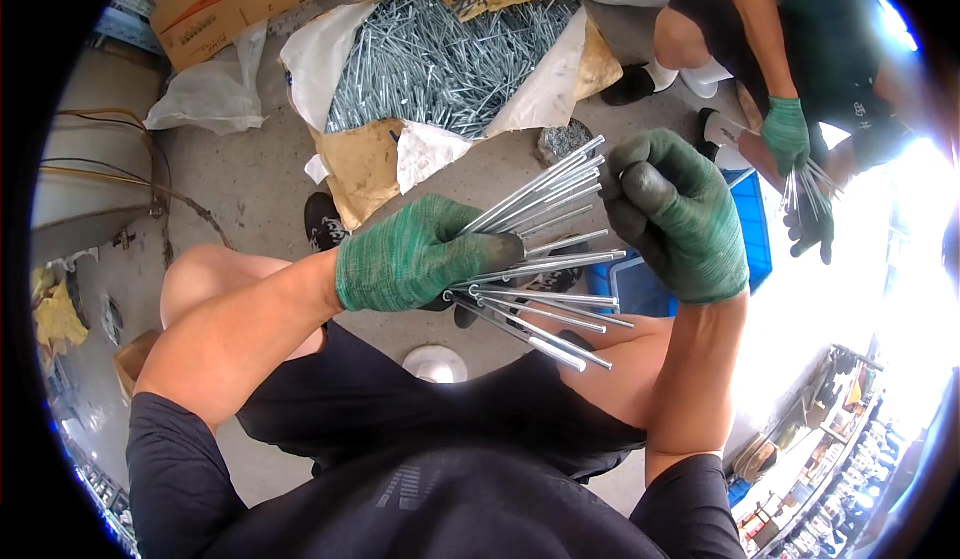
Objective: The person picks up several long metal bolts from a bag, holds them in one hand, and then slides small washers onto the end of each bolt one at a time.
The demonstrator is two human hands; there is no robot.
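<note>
My left hand (405, 257), in a green knit glove with dark fingertips, is wrapped round a bunch of thin silvery metal rods (560, 191). The rods fan out to the right, some angled up and others down, with the thumb lying across them. Small rounded heads show at the near ends of a few lower rods. Close to the upper rod tips is my right hand (690, 229), gloved the same way. Its fingers are curled in with the thumb folded toward them; whether something small sits inside is hidden.
Ahead on the floor lies an opened sack (335, 54) heaped with similar metal rods (450, 64). A blue crate (752, 221) stands beyond my right hand. At the right, a co-worker's gloved hand (787, 134) holds rods too. Cardboard boxes (215, 9) and a plastic bag (210, 94) are far left.
</note>
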